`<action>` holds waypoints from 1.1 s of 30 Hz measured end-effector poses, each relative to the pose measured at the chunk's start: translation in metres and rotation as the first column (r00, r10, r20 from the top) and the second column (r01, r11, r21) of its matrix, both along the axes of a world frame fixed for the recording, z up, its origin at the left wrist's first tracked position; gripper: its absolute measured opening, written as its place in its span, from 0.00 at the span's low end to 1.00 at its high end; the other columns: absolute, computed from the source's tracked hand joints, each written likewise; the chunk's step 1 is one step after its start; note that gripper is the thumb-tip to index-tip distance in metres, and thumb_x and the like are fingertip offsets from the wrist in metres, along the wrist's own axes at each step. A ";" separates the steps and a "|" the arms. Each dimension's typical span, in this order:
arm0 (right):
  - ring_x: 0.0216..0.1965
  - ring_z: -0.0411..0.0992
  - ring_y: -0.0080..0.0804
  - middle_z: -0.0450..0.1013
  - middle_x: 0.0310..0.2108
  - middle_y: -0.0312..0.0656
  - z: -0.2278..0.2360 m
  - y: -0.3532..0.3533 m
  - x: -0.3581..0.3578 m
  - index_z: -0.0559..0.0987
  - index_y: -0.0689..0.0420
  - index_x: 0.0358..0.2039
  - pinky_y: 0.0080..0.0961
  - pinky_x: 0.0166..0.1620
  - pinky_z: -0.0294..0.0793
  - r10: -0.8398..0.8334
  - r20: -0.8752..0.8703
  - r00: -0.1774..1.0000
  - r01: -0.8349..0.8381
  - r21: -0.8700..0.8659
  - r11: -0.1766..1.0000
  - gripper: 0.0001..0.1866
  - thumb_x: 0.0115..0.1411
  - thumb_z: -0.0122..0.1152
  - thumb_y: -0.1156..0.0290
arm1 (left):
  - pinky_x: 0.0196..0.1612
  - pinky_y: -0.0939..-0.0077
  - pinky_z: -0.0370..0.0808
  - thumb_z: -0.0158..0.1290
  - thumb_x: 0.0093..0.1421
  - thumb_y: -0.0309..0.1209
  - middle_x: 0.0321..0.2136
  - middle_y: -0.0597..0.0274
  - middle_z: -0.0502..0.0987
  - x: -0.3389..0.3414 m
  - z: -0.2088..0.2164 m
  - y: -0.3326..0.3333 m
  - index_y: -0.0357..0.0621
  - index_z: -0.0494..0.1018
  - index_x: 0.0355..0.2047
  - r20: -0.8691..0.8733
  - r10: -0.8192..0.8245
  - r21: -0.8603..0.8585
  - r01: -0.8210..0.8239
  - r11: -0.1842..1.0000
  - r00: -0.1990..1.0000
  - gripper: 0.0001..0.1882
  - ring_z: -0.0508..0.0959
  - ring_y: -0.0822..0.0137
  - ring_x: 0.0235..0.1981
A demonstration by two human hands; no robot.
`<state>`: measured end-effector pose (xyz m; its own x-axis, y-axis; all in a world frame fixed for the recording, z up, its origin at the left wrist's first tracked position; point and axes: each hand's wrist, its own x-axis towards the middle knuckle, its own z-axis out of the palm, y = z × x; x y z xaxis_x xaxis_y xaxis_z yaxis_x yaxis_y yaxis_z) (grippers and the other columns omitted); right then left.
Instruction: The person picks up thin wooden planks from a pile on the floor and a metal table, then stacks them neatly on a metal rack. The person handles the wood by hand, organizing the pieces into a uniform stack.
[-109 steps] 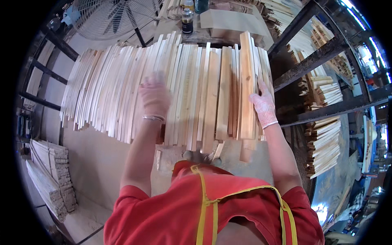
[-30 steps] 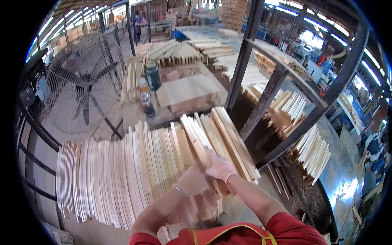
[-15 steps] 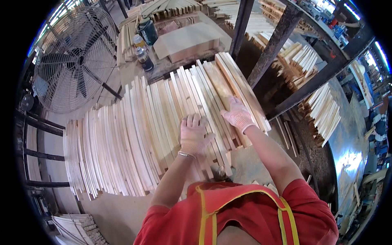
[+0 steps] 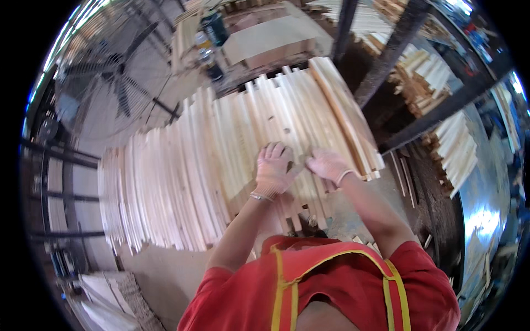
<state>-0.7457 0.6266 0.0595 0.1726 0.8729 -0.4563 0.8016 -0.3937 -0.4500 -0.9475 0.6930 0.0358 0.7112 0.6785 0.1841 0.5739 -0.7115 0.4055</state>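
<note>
A row of long pale wooden strips point(image 4: 160, 187) lies side by side in front of me, their ends uneven. My left hand point(image 4: 274, 168), in a light knitted glove, rests on top of the strips with its fingers forward and its thumb out to the right. Close beside it, my right hand point(image 4: 327, 164), gloved alike, touches the strips nearer their right end. Its fingers point left and bend down, and blur hides whether they grip a strip. Thicker wooden pieces point(image 4: 348, 116) lie at the row's right edge.
A large wire-caged fan point(image 4: 116, 83) stands at the left. Bottles point(image 4: 208, 63) and an open cardboard box point(image 4: 270, 47) sit beyond the strips. Dark metal posts point(image 4: 392, 52) rise at the right, with stacked wood point(image 4: 455, 146) past them. Another stack point(image 4: 118, 300) is at lower left.
My right hand has come off the wide piece at the right and moved left and nearer, close to my left hand. The whole view has shifted and blurred.
</note>
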 end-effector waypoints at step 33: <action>0.72 0.62 0.49 0.63 0.71 0.57 0.026 -0.075 0.061 0.64 0.64 0.72 0.37 0.73 0.60 -0.013 -0.604 0.797 0.372 0.475 0.798 0.42 0.67 0.64 0.51 | 0.52 0.65 0.79 0.62 0.55 0.30 0.50 0.44 0.79 -0.011 0.097 -0.022 0.43 0.60 0.72 0.195 0.711 -0.720 -0.394 0.572 0.676 0.44 0.81 0.56 0.47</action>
